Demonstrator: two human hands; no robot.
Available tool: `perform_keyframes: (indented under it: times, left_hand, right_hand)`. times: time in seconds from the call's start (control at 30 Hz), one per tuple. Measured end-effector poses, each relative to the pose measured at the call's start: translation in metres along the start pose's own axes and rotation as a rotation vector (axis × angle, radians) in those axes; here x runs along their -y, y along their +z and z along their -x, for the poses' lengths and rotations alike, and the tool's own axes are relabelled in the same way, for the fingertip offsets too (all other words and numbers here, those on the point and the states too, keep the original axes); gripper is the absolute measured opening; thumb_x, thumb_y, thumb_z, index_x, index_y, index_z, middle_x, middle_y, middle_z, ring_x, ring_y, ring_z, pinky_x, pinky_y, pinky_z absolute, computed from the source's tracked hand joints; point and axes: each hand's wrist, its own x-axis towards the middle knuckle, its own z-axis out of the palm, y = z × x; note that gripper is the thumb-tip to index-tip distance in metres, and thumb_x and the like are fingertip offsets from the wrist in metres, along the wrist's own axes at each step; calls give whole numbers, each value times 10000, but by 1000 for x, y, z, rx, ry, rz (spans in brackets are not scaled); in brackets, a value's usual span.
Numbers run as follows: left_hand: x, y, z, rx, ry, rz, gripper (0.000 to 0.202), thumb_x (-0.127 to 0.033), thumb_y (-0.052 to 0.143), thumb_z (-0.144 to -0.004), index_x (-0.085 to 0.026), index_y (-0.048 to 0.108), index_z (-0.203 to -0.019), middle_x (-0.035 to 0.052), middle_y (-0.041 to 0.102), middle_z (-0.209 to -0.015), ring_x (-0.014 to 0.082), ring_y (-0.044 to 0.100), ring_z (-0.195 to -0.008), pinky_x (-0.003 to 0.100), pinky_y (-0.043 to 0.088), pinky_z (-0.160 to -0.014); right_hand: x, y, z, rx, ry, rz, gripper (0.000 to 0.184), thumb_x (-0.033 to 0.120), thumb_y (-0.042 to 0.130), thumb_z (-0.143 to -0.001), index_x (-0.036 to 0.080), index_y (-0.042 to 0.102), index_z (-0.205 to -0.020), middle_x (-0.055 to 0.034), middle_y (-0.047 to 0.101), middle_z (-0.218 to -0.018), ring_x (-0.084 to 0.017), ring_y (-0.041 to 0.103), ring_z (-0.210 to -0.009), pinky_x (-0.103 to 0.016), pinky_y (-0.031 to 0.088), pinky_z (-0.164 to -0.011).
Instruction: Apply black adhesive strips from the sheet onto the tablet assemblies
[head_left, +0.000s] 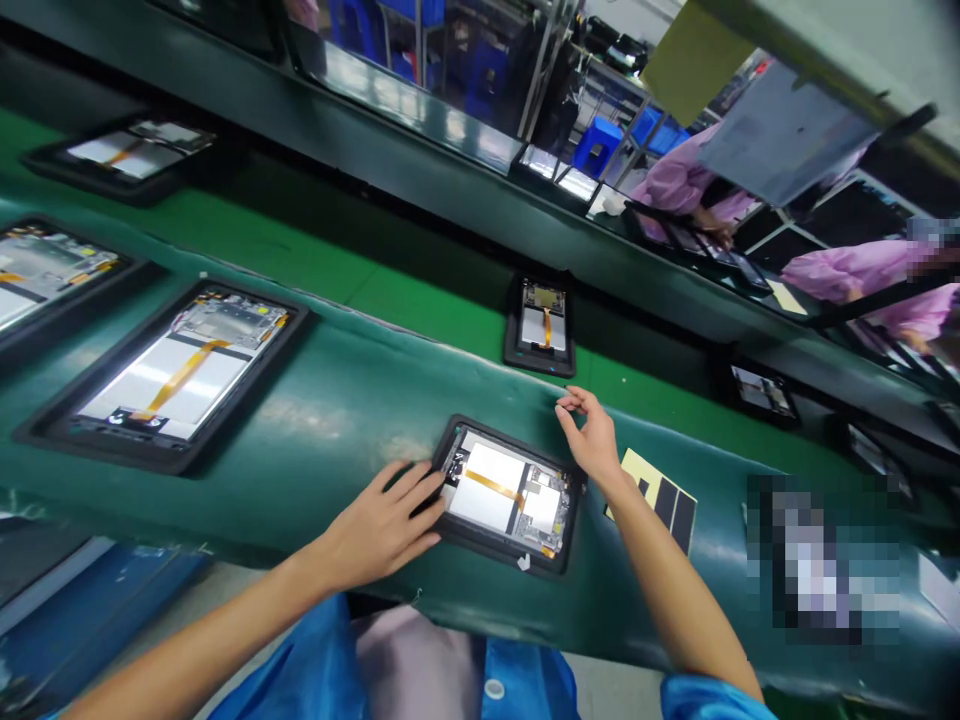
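Observation:
An opened tablet point(495, 480) lies in a black frame on the green bench, its battery, orange ribbon cable and circuit board showing. My left hand point(394, 520) is spread flat at its left edge, fingertips touching the frame. Above the tablet's far right corner, my right hand point(592, 435) is raised with fingers bent and thumb near the fingertips. Whatever may be pinched there is too small to make out. Beside my right forearm lies a yellow sheet with black strips point(675, 515), partly covered by the arm. A small white scrap point(524, 563) sits on the tablet's near edge.
Another opened tablet point(180, 370) lies to the left, with one more point(52, 265) beyond it. On the lower green conveyor point(360, 265) behind are further tablets, including one straight ahead point(541, 325). People in pink sleeves point(877, 275) work across the line. A blurred object lies right.

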Motion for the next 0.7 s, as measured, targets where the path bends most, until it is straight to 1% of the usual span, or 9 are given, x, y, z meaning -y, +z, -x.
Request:
perform_keyframes:
  times: [0.07, 0.13, 0.23, 0.3, 0.4, 0.47, 0.53, 0.63, 0.7]
  left_hand:
    - [-4, 2, 2, -19, 61, 10, 206, -401, 649, -965, -209, 700, -1024, 74, 730, -1123, 258, 616, -1107, 432, 408, -1038]
    - [-7, 4, 2, -20, 98, 7, 132, -333, 665, -959, -202, 672, -947, 49, 720, -1009, 234, 609, -1004, 408, 417, -951]
    - [-10, 7, 1, -8, 98, -2, 125, -256, 646, -970, -204, 627, -858, 16, 665, -854, 208, 567, -850, 384, 398, -819]
    - [-11, 6, -1, -9, 86, 2, 173, -229, 605, -992, -211, 606, -820, 4, 633, -794, 200, 534, -779, 375, 377, -756]
    - [-11, 1, -5, 8, 53, -2, 186, -182, 548, -1011, -218, 626, -846, 0, 647, -802, 202, 550, -768, 369, 387, -722]
    - [-10, 1, -10, 17, 51, -4, 207, -165, 511, -1024, -220, 649, -880, 4, 675, -842, 202, 583, -785, 359, 414, -707]
    - [-6, 4, -20, -3, 50, 12, 250, -183, 473, -1042, -227, 661, -883, 6, 697, -876, 194, 612, -796, 338, 447, -691]
    - [10, 19, -46, -52, 45, 40, 272, -253, 463, -1058, -238, 670, -882, 4, 701, -869, 184, 629, -783, 306, 487, -681]
    - [27, 30, -75, -49, 25, 63, 269, -310, 473, -1052, -241, 681, -897, 14, 700, -860, 191, 637, -793, 297, 500, -672]
  right_hand:
    - [-13, -2, -15, 17, -16, 96, 401, 329, 533, -1002, 176, 543, -1373, -97, 752, -1101, -248, 692, -1027, -438, 538, -973]
    - [-21, -2, -31, 31, -35, 154, 441, 287, 556, -980, 167, 535, -1404, -116, 743, -1159, -278, 670, -1085, -469, 515, -1003]
    - [-27, 3, -56, 72, -79, 204, 500, 211, 597, -938, 156, 539, -1431, -148, 721, -1233, -315, 633, -1152, -498, 476, -1028]
    - [-29, 8, -69, 107, -110, 227, 503, 164, 602, -922, 148, 560, -1423, -159, 728, -1188, -321, 635, -1117, -498, 469, -1012]
    - [-31, 7, -82, 127, -151, 238, 492, 138, 599, -920, 135, 579, -1412, -152, 734, -1079, -313, 637, -1021, -476, 476, -973]
    - [-32, -3, -87, 105, -171, 236, 542, 160, 588, -940, 136, 519, -1478, -147, 718, -1088, -306, 625, -1011, -469, 483, -966]
    - [-31, -20, -92, 56, -181, 239, 641, 201, 557, -976, 155, 369, -1587, -140, 692, -1143, -295, 609, -1048, -469, 484, -984]
    - [-28, -51, -101, -122, -211, 130, 745, 252, 508, -1017, 185, 146, -1665, -107, 659, -1163, -252, 602, -1064, -441, 485, -1015]
    - [-26, -72, -106, -273, -222, 10, 757, 283, 505, -1027, 185, 116, -1668, -71, 649, -1107, -215, 609, -1012, -402, 491, -1006]
